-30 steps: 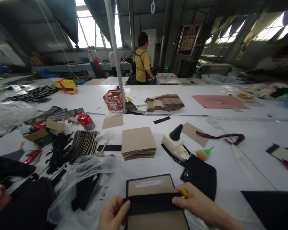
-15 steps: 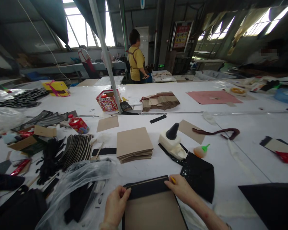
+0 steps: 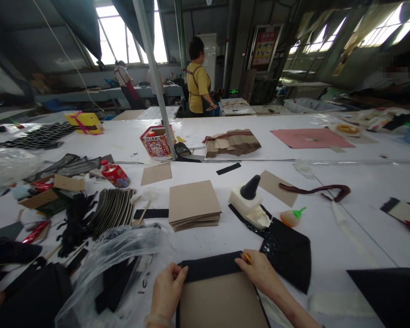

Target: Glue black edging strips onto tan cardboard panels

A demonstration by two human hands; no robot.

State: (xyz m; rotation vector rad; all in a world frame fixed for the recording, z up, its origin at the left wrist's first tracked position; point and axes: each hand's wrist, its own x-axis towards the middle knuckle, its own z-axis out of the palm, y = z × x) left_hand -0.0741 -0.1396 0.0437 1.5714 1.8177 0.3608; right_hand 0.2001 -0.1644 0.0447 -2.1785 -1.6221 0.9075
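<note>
In front of me lies a brown cardboard panel (image 3: 222, 300) with black edging and a wide black flap (image 3: 212, 268) across its far end. My left hand (image 3: 168, 287) pinches the flap's left corner between thumb and fingers. At the right corner my right hand (image 3: 258, 269) is closed on the same flap, with a small yellow tool (image 3: 248, 258), its kind unclear, tucked in the fingers. Beyond the panel sits a stack of brown cardboard sheets (image 3: 194, 202). A white glue bottle (image 3: 248, 202) with a black cone nozzle rests on black material (image 3: 289, 253) to the right.
A clear plastic bag (image 3: 99, 264) lies left of my left hand. Behind it are curved dark strips (image 3: 114, 212) and a red bottle (image 3: 115, 174). A small green-capped bottle (image 3: 292, 217) lies right of the glue. A metal pole (image 3: 157, 82) rises behind; a person (image 3: 198, 84) stands beyond.
The pale line along the panel's far edge no longer shows; the black flap now covers it. Both hands keep their hold at the corners. The view has shifted slightly.
</note>
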